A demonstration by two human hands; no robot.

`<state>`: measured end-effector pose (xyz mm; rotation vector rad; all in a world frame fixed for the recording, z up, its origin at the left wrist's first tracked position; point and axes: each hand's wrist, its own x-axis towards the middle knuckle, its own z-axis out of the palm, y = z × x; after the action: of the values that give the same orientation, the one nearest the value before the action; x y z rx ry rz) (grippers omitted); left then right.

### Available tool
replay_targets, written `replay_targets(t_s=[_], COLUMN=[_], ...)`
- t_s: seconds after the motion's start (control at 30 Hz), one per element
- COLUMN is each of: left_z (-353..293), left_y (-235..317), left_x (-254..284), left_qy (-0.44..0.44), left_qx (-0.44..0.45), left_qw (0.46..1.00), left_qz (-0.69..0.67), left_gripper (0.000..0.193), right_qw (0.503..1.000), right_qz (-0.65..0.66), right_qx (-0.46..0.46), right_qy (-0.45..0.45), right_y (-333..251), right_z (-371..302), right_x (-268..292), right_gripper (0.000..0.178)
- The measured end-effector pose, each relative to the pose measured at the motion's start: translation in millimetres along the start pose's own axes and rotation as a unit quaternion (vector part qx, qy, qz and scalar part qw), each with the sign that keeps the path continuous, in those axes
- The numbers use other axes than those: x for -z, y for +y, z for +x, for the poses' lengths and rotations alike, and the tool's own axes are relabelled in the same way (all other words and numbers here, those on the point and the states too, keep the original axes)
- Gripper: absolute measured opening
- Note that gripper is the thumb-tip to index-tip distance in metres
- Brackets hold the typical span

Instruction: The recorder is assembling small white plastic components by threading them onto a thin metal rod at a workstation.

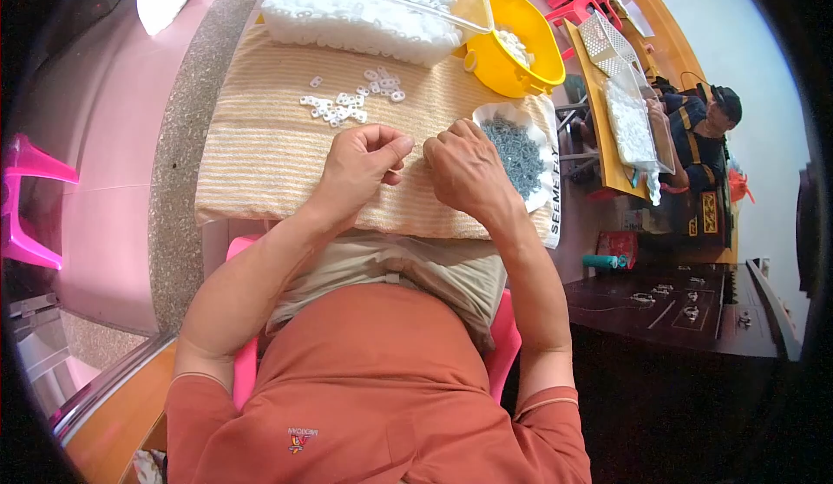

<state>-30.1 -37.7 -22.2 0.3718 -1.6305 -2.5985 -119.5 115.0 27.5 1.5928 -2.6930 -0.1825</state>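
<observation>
1. Hands first: I see my left hand and right hand close together over the striped cloth on the bench, fingertips pinched; whatever small piece they clamp is hidden from me.
2. White rings lie scattered on the cloth just beyond the hands, few in number.
3. Grey clips fill a dish touching my right hand.
4. Stock left looks large, I judge: the clear tub is heaped with rings, and the yellow bowl holds only some.
</observation>
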Motion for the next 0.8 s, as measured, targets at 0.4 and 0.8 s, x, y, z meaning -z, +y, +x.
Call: replay_targets(t_s=[0.4, 0.8], left_z=[0.2, -0.5], left_y=[-0.4, -2.6], left_x=[0.8, -2.0], left_qy=[0.000, -0.007], left_qx=[0.001, 0.003], left_qw=[1.000, 1.000], left_qz=[0.000, -0.005], left_gripper=[0.016, 0.016], right_qw=[0.959, 0.867], right_qz=[0.213, 0.441], right_qx=[-0.050, -0.126], right_qy=[0.182, 0.196], right_y=[20.0, 37.4], right_z=[-9.7, -25.6], right_x=[12.9, -8.8], right_gripper=[0.012, 0.008])
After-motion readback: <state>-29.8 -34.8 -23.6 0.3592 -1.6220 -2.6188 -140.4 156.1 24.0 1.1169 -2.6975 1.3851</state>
